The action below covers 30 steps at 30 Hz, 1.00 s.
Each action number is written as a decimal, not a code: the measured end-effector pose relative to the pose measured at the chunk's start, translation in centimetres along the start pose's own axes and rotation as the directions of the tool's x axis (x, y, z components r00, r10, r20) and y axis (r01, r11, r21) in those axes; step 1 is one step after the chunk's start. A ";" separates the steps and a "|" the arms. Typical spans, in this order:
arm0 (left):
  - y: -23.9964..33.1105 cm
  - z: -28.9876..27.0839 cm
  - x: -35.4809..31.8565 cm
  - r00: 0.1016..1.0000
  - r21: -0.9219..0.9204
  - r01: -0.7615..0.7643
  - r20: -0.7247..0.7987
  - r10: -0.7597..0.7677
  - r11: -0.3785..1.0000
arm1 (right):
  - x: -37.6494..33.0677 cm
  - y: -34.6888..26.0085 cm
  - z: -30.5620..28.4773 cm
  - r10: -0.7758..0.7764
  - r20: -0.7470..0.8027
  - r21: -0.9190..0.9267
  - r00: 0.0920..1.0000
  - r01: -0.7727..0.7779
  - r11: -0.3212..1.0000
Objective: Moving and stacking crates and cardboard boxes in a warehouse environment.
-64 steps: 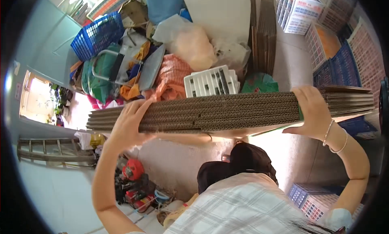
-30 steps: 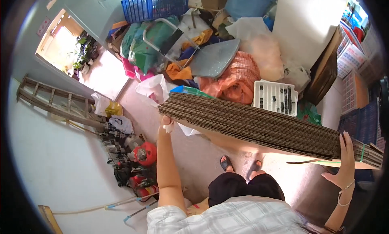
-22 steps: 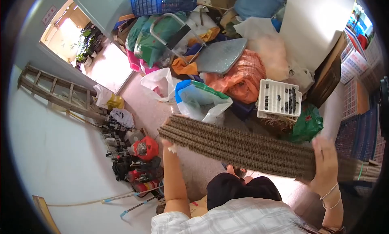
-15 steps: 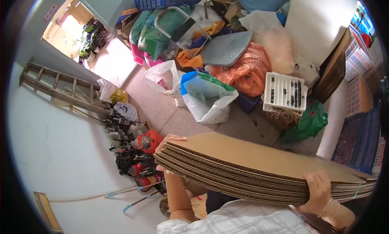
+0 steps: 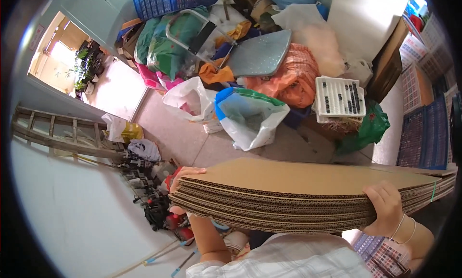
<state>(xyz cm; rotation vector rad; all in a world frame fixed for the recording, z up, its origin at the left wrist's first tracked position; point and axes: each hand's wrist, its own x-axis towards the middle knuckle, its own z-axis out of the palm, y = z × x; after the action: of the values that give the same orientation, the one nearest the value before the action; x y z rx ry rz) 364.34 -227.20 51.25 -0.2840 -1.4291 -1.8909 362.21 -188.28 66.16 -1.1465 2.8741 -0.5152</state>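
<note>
In the head view, the left forearm rises almost upright from the lower edge, and its upper part passes behind the near left corner of a thick cardboard stack. The left hand is wrapped around the stack's left end, fingers lying over the top sheet and another part of the hand showing below the layers. The right forearm comes in from the lower right, bent so that the hand points up and to the left. The right hand clasps the near long edge toward the right end, fingertips over the top sheet, palm against the layered side, thumb low on it. Both hands are spread about as wide as the stack is thick, holding it between them.

The stack lies across the front of the body, close to the plaid shirt, its top sheet facing up and its corrugated edges toward the wearer. A green strap crosses its right end. 2 bracelets circle the right wrist. Beyond the stack, an open white bag stands on the floor, near a white slotted tray.
</note>
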 end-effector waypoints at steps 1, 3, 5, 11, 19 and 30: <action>-0.2 -0.7 1.1 0.998 -0.091 0.051 -0.017 -0.053 0.995 | 1.6 -1.0 0.5 0.014 -0.012 -0.006 1.000 -0.014 1.000; -0.4 -5.6 3.3 0.998 0.006 0.028 0.049 -0.028 1.000 | 4.7 -4.2 1.9 0.037 -0.029 -0.008 0.999 -0.037 0.999; 0.1 -9.5 5.4 0.999 0.024 0.033 0.035 -0.034 0.999 | 8.0 -7.0 3.2 0.005 -0.084 -0.005 0.996 -0.005 1.000; 1.3 -22.2 13.1 0.943 -0.104 0.120 0.322 -0.081 0.987 | 17.2 -15.3 7.3 0.018 -0.113 0.033 0.993 -0.014 0.999; 3.5 -39.0 20.8 0.932 -0.212 0.241 0.322 -0.166 0.947 | 27.7 -23.2 10.6 -0.077 -0.070 0.083 0.995 0.083 0.993; -6.4 -49.0 34.4 0.973 0.102 0.194 -0.147 -0.178 0.976 | 43.2 -23.1 14.8 -0.079 -0.112 -0.197 0.991 0.055 0.979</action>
<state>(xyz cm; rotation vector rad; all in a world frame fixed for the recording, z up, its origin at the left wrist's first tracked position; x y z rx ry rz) 347.97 -285.14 48.81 0.0377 -1.5076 -1.9252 347.83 -237.39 64.18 -1.2845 3.0539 -0.3207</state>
